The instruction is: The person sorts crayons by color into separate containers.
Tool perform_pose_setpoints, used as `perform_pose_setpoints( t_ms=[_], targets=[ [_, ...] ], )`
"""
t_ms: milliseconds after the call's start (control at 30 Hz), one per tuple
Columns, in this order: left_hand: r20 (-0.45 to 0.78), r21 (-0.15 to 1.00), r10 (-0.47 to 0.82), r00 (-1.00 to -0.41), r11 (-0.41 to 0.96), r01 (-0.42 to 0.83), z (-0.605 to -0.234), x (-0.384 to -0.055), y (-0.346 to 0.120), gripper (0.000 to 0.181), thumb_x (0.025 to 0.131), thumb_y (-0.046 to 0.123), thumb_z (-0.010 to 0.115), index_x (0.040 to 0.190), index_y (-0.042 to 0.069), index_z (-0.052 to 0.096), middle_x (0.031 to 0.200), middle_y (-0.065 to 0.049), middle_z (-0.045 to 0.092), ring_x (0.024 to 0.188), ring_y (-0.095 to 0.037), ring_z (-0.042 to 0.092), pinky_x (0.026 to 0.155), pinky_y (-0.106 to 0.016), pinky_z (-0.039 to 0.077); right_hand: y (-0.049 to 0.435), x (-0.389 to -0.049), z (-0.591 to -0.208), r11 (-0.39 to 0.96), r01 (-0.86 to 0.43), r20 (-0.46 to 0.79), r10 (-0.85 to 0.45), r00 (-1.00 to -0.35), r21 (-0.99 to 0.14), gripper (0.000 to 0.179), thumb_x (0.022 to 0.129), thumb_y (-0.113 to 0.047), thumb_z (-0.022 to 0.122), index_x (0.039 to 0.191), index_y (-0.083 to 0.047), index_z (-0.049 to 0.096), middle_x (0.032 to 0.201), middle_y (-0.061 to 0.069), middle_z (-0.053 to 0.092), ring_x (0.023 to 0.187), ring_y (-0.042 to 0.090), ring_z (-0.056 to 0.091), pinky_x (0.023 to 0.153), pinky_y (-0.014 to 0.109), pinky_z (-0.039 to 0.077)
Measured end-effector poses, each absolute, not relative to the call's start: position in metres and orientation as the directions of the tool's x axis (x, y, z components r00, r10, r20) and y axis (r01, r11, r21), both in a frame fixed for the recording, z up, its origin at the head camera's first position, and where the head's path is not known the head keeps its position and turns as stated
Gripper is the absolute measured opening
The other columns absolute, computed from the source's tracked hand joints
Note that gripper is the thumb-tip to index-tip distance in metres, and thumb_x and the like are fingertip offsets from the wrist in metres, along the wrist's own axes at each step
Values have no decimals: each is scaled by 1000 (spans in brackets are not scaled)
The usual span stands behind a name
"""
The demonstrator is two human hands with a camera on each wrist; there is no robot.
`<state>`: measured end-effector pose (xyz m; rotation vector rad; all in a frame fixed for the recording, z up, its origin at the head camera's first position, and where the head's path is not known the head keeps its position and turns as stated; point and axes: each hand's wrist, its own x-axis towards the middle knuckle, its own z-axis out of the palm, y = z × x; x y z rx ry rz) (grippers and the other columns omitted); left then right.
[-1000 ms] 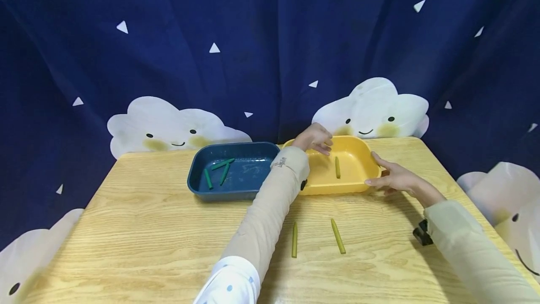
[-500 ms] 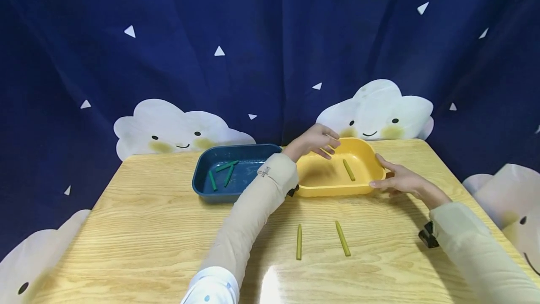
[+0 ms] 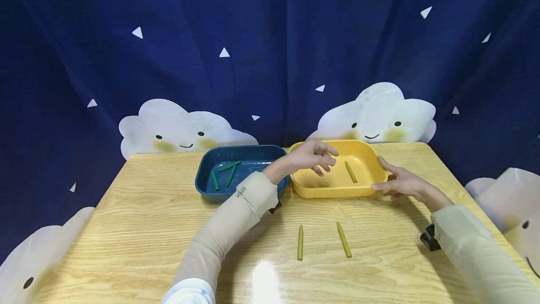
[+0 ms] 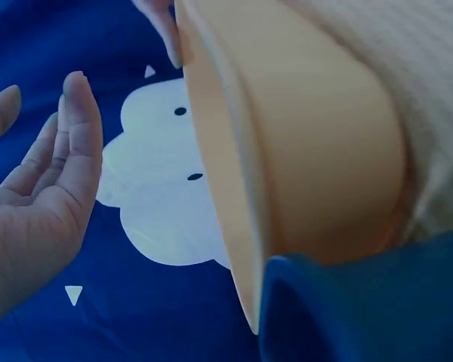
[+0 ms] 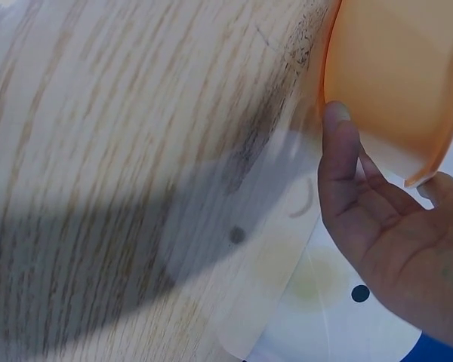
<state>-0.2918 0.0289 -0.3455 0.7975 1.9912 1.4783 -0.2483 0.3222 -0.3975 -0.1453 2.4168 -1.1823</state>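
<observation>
My left hand hovers over the left part of the yellow plastic tub, its fingers loose and holding nothing. At the tub's right end my right hand holds the wall, thumb at the back corner and fingers at the front one. The right wrist view shows those fingertips against the rim. Inside the tub lies one yellow crayon. Two more yellow crayons, a left one and a right one, lie on the table in front.
A dark blue tub stands left of the yellow one, close beside it, with green crayons inside. My left forearm crosses in front of its right side. Behind the wooden table hangs a blue curtain.
My left hand's fingers have loosened, and it has drawn back toward me over the yellow tub. The crayon inside has turned and shifted slightly right. The right hand stays at the tub's end.
</observation>
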Motion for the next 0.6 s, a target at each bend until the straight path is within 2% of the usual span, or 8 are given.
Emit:
perform_pose_setpoints(
  t_ms=[167,400,600],
  targets=[
    [-38,962,768,-640,202,186,-347,-275,18,30,90,5,56,118,-5,55,96,-17,61,82,-24,62,66,-33,54,323,-247,-398,622,97,-341,-287,-895,-777,102,83,-31,67,143,-11,-14,100,21,57,85,27,58,67,40,50],
    [6,948,823,-568,175,264,-352,-257,7,29,90,2,55,118,-5,56,101,-26,60,79,-21,62,64,-33,53,324,-247,-397,628,84,-333,-289,-898,-773,102,84,-31,66,143,-11,-14,101,20,56,85,27,58,67,39,50],
    [-3,961,886,-463,131,244,-364,-241,-5,33,86,-6,57,119,-7,54,96,-24,59,76,-22,57,63,-35,51,323,-247,-398,627,76,-327,-296,-897,-776,102,84,-31,66,143,-11,-14,111,29,51,87,28,59,66,39,50]
  ],
)
